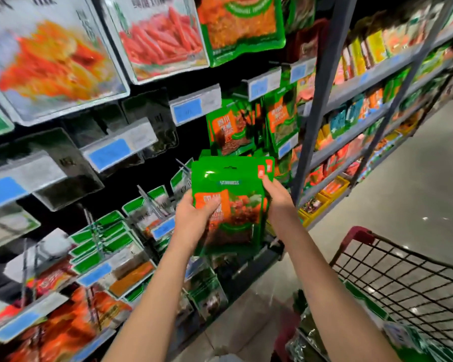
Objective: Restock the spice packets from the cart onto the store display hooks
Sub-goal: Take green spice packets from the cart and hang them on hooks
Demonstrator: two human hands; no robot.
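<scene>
The person stands close to the hanging display, both bare arms stretched out, holding a stack of green spice packets upright between the two hands. The left hand grips the stack's left edge, its thumb laid across the orange label on the front. The right hand clasps the right edge higher up, fingers curled behind, where the red corners of the packets fan out a little. The stack is held in the air in front of the rack, just below a row of matching hanging packets and near the blue price tags. The cart, red-handled with black wire mesh, stands at the person's right, beside the grey shelf upright.
</scene>
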